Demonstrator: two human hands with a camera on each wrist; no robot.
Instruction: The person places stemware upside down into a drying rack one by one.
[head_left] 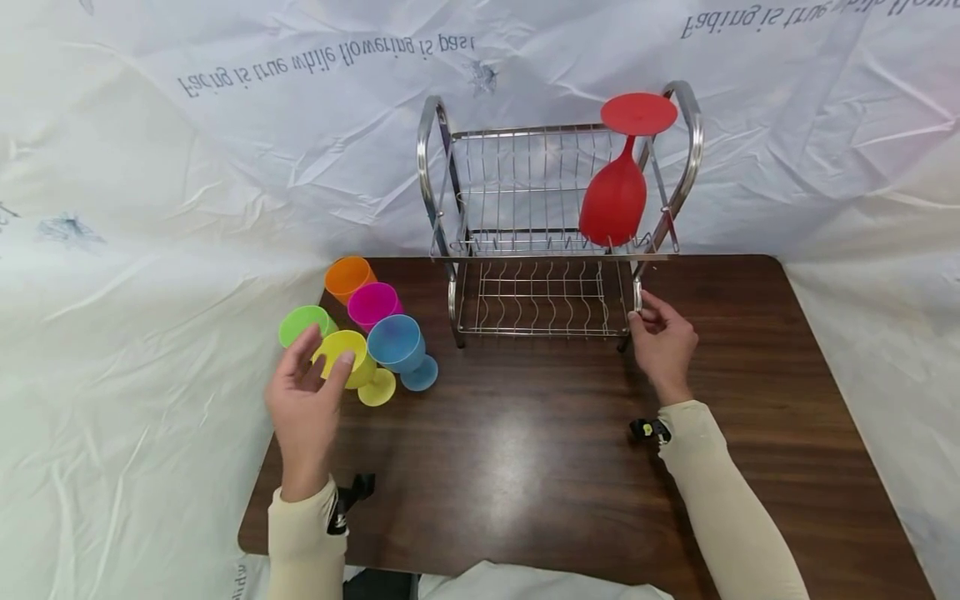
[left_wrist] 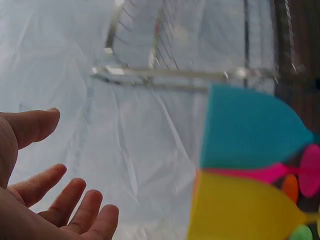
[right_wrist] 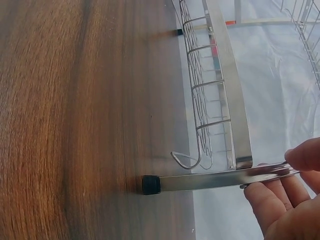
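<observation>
My left hand [head_left: 306, 404] is held above the yellow plastic goblet [head_left: 347, 354], thumb and fingers parted with nothing between them. In the left wrist view, the fingers [left_wrist: 75, 200] are apart from the goblets. A blue goblet [head_left: 396, 343], a magenta goblet [head_left: 375, 305], an orange goblet [head_left: 349, 277] and a light green goblet [head_left: 303, 321] stand upright close together around it. My right hand [head_left: 663, 340] pinches the right front leg of a two-tier metal dish rack [head_left: 540, 257] between thumb and fingers. A red goblet [head_left: 615, 200] hangs upside down at the rack's upper right.
The brown wooden table [head_left: 517, 450] carries the rack at its far edge and the goblets at its left. A white printed sheet [head_left: 247, 167] hangs behind and along both sides. The rack's lower tier [head_left: 540, 308] has wavy wire dividers.
</observation>
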